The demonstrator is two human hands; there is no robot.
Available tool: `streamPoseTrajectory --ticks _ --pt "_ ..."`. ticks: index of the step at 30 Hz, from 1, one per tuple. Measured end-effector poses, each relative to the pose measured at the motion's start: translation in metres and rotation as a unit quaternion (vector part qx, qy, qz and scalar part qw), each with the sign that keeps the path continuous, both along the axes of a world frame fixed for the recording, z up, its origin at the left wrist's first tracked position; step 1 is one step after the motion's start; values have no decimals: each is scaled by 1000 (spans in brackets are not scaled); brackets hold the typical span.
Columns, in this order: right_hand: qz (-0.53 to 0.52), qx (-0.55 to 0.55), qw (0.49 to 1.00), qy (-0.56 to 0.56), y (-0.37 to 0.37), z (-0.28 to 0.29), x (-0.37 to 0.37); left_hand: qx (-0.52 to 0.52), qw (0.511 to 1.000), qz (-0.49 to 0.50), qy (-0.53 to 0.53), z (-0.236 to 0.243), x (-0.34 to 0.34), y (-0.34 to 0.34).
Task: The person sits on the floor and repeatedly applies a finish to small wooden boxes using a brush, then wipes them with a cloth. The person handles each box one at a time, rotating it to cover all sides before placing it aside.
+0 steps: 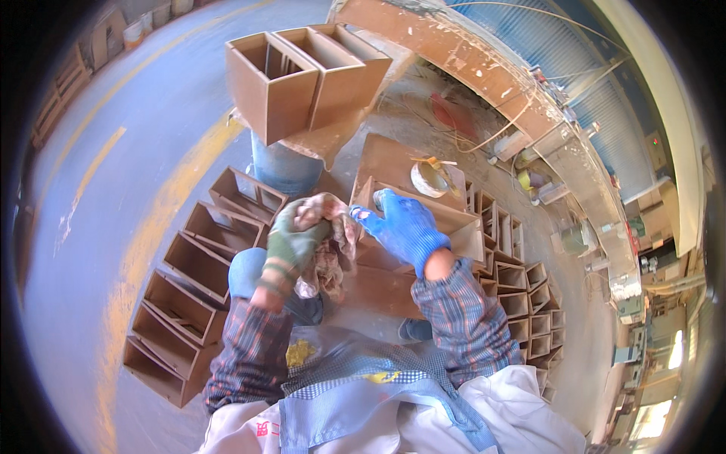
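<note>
We see the left hand (pixel 299 236), in a green glove, with its fingers closed around a crumpled, stained cloth (pixel 333 261); the cloth bunches up above those fingers and hangs loosely below them. The right hand (pixel 407 225), in a blue glove, has its thumb raised and its fingers reaching toward the cloth. We cannot tell whether those fingertips touch it or pinch anything.

Just beneath the right fingers stands an open wooden box (pixel 463 229), the nearest piece to both hands. Beyond those fingers, a bowl (pixel 428 181) with a yellow tool across its rim rests on a brown board (pixel 382 157).

For progress, we judge by the boxes. Ahead and to the left of the left fingers, several assembled boxes (pixel 291 106) stand raised above a blue drum (pixel 281 160). Nearer, left of the same fingers, a row of boxes (pixel 174 303) sits on the floor, and to the right of the right fingers there are stacked boxes (pixel 516 304). All these shells look already joined. The box under the hands seems the one being worked on, probably midway; which others are finished and which are left, we cannot tell.
</note>
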State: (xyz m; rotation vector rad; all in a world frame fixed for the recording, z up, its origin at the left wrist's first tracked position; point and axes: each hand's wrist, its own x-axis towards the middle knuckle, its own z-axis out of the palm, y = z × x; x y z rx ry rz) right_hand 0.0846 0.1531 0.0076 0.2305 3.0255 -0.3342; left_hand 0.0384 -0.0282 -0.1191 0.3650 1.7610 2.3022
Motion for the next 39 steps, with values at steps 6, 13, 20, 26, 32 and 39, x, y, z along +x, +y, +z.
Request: streamPoseTrajectory --ticks 6,13,20,26,32,39 --pt "184 -390 874 222 -11 -6 74 293 932 -129 -171 73 59 11" --pt "-125 -579 755 281 63 -9 177 -6 956 -293 -19 121 58 26" --pt "-213 -681 597 367 166 14 269 -536 827 -133 111 62 -58 101" --pt "-232 -506 767 319 228 45 275 -550 820 -72 143 40 -4 74" --pt "-47 -484 866 116 211 93 166 -349 934 38 67 26 108 41" --pt "196 -65 968 -139 146 -2 -20 -41 996 61 -43 -4 153 48"
